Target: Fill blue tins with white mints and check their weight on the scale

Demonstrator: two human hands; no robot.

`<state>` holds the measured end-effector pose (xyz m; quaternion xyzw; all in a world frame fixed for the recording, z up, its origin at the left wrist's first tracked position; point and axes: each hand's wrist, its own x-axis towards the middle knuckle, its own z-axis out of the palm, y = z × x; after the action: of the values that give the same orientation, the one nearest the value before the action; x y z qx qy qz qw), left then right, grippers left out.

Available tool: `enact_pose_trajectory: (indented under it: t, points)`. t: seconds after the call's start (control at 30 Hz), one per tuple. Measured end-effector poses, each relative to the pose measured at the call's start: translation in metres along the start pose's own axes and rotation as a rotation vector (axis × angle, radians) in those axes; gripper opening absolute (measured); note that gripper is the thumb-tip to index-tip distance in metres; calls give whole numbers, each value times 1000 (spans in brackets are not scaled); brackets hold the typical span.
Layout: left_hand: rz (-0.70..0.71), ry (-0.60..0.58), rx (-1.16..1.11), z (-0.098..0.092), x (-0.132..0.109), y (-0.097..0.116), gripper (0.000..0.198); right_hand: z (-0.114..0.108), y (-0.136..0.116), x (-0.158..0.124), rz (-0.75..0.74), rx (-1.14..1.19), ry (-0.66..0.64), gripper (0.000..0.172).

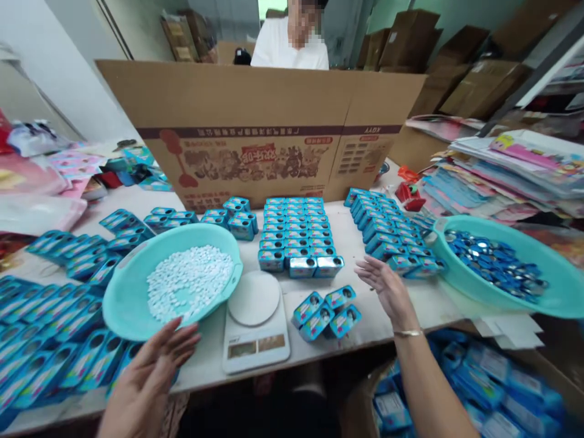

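Observation:
My left hand (157, 365) hovers at the table's near edge, fingers apart and holding nothing, just below a turquoise basin (125, 298). White tablets (191, 277) lie in that basin. My right hand (385, 289) is also empty, its fingers stretched toward the middle of the table. To its left sits a small cluster of blue tins (326, 313) with round openings. Between my hands is a white kitchen scale (255, 328) with a bare round plate. Behind it stands a block of blue tins (296, 234) in rows, and another group of blue tins (387, 231) lies beyond my right hand.
Many blue tins (50, 328) cover the table's left side. At right, a second turquoise basin (456, 283) holds blue and silver round caps (495, 261). A cardboard sheet (255, 103) stands across the back, with a person (278, 42) behind it. An open box of blue packs (497, 389) sits below right.

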<state>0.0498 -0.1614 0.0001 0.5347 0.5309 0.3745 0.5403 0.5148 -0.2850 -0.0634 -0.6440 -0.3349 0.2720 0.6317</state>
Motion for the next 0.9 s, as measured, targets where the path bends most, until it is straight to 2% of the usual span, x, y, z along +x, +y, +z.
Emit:
enact_pose_trajectory:
  t: [0.07, 0.13, 0.2, 0.27, 0.37, 0.5, 0.63, 0.73, 0.9]
  points:
    - [-27, -99, -67, 14, -4, -4, 69, 5, 8, -54, 2, -69, 89, 63]
    - [19, -211, -51, 27, -6, -12, 67, 21, 18, -97, -6, -146, 173, 67]
    - [119, -322, 49, 40, -6, -21, 62, 41, 23, -127, -40, -259, 237, 75]
    - [261, -422, 189, 55, -5, -29, 62, 59, 17, -143, -93, -447, 232, 85]
    - [484, -532, 321, 90, -5, -38, 75, 69, -9, -142, -242, -821, 76, 88]
    - [617, -605, 392, 150, -8, -39, 93, 63, -41, -122, -399, -1206, -132, 86]
    - [630, -610, 451, 194, -5, -37, 106, 60, -34, -106, -408, -1341, -216, 93]
    - [605, -604, 511, 207, 3, -39, 106, 59, -14, -95, -385, -1358, -231, 96]
    - [606, -617, 566, 209, 13, -39, 82, 53, 10, -81, -422, -1378, -259, 96]
